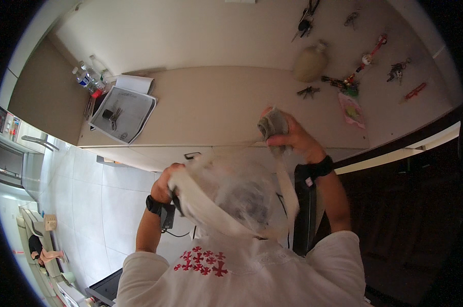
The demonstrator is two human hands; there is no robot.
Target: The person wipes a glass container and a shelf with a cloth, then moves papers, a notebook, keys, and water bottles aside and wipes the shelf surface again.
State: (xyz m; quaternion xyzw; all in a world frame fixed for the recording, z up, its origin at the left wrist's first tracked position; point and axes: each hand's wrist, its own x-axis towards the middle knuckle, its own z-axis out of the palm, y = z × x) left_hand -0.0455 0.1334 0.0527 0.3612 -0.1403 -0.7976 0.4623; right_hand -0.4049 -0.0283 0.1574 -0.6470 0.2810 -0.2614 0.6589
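In front of my chest hangs a see-through plastic bag (235,176) with a wide cream band (208,211) along its edge; motion blurs it. My left hand (163,184) grips the band at the bag's left side. A folded grey-green cloth (274,126) is in my right hand (295,136), held between thumb and fingers above the cabinet's front edge. The band's other end runs up to just below that hand; whether the fingers also hold it I cannot tell. Something dark and indistinct shows through the plastic.
Across the cabinet shelf (200,103) lie printed papers (126,111) with keys (111,117), plastic bottles (89,76), a round tan bottle (311,61), a pink packet (352,109) and several key bunches. A cabinet handle (192,155) juts out below. Far left, a person (43,251) is on a sofa.
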